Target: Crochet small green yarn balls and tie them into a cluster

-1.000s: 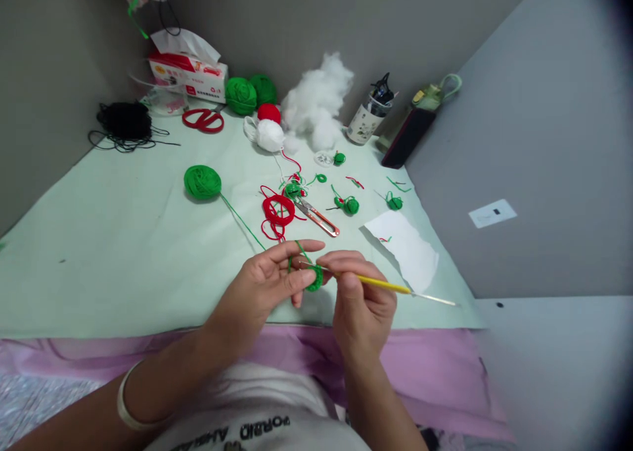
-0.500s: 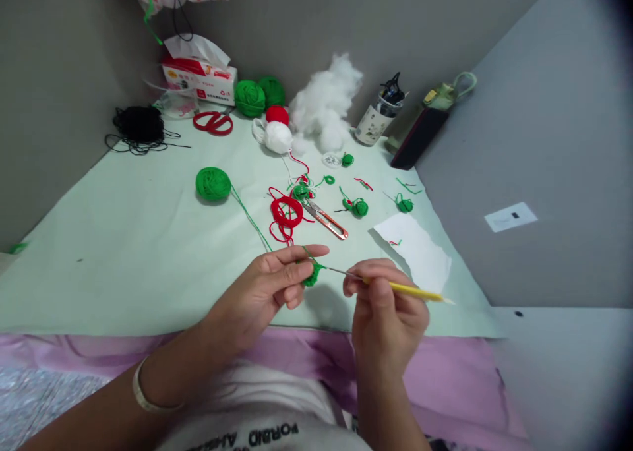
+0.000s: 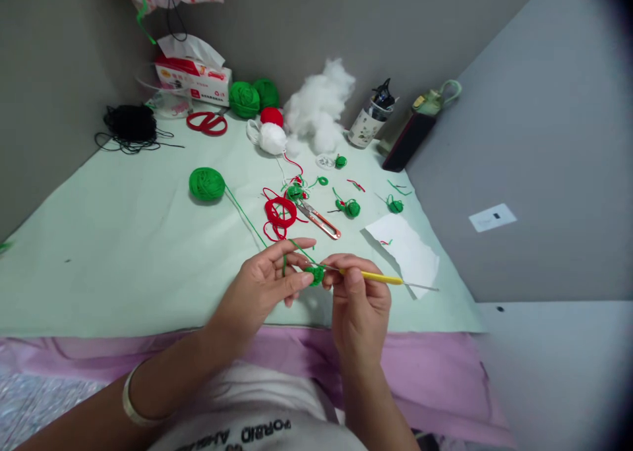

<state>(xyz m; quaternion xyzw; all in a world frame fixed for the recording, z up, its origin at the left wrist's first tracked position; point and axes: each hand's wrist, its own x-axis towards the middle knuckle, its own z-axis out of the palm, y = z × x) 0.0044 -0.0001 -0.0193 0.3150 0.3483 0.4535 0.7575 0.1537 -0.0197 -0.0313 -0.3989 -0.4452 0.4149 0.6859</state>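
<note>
Between thumb and fingers, my left hand [image 3: 270, 276] pinches a small green crochet piece [image 3: 315, 275]. Green yarn runs over its raised index finger and back to a green yarn ball [image 3: 206, 184] on the table. My right hand [image 3: 361, 299] grips a yellow-handled crochet hook [image 3: 376, 277] like a pencil. The hook's thin metal front end reaches the upper edge of the green piece, where the yarn crosses it; its exact tip is hard to make out. Both hands hover near the table's front edge, with the right fingertips close to the piece.
Orange thread snips [image 3: 321, 220] lie beyond my hands beside a red yarn coil [image 3: 281, 211] and small green crocheted pieces [image 3: 351, 208]. White paper [image 3: 405, 253] is on the right. Behind stand white stuffing [image 3: 321, 105], red scissors [image 3: 208, 123], black yarn [image 3: 131, 124] and a bottle [image 3: 415, 128].
My right hand has moved left, bringing the hook from just right of the green piece to its upper edge. My left index finger is raised more, stretching the yarn. The view has shifted slightly.
</note>
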